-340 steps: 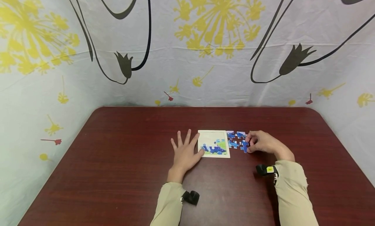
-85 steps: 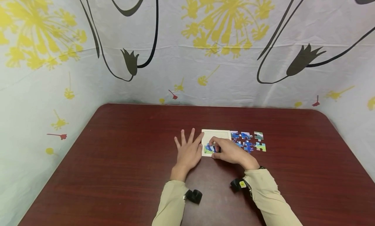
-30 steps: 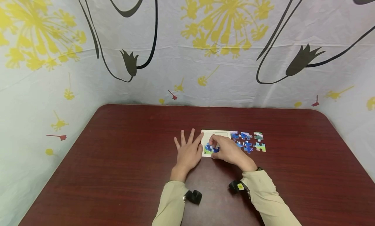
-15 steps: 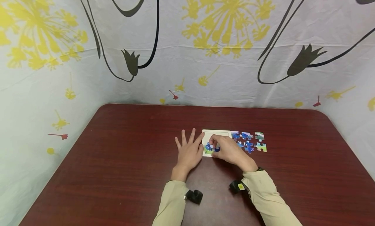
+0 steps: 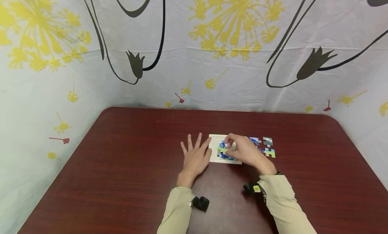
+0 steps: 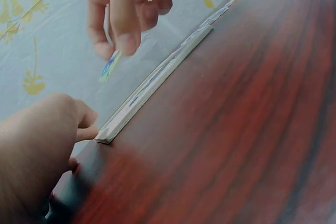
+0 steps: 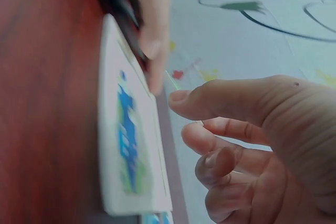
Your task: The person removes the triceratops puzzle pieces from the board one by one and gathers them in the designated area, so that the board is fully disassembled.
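My left hand [image 5: 194,163] lies flat on the table with spread fingers. Its thumb and index finger touch the left edge of a pale square puzzle tray [image 5: 214,143]. Over the tray, my right hand [image 5: 247,151] pinches a blue and green jigsaw piece [image 6: 109,67] between thumb and fingers. The left wrist view shows this piece raised clear of the tray; in the right wrist view it is nearly edge-on. Along the tray's lower part lie printed pieces [image 7: 127,135] with a blue figure on green. My right hand partly hides the tray's right side.
Loose jigsaw pieces lie right of the tray, among them a green and white one [image 5: 268,141], a green one [image 5: 269,153] and a blue one [image 5: 255,140]. My right hand covers others. The dark red table [image 5: 136,166] meets a patterned cloth [image 5: 194,59] behind.
Earlier my right hand was at the loose pieces, then over the tray's lower part. Now it has risen and shifted slightly right, holding a jigsaw piece. The green pieces moved from tray to table.
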A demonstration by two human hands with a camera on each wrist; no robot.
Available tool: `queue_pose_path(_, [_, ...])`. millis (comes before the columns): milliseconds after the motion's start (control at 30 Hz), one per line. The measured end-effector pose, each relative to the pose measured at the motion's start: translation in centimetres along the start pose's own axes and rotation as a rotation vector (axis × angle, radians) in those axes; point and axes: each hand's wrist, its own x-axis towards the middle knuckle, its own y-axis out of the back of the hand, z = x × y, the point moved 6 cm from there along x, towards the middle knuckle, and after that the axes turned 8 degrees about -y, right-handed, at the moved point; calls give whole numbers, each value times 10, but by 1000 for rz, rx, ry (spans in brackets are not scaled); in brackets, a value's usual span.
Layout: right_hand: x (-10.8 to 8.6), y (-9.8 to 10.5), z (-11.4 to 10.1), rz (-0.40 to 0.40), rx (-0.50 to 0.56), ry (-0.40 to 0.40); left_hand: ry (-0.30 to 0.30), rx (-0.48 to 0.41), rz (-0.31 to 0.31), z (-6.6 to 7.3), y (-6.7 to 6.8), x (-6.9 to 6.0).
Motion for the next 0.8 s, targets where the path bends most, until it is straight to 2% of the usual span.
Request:
queue_pose_path(200, [-3,21,15,27,17,-53,-3,-6,12,-1,0,1])
queue_pose_path(400, [-19,35,28,39,49,-96,-14,4,9,-2,-2,-1])
queue_pose_path(600, [-37,42,43,20,-5,-99,-31,13,14,0,0,-2])
queue_pose_path(800, [-42,41,53,-13,-14,-106,-25,18,-1,1,1,-1])
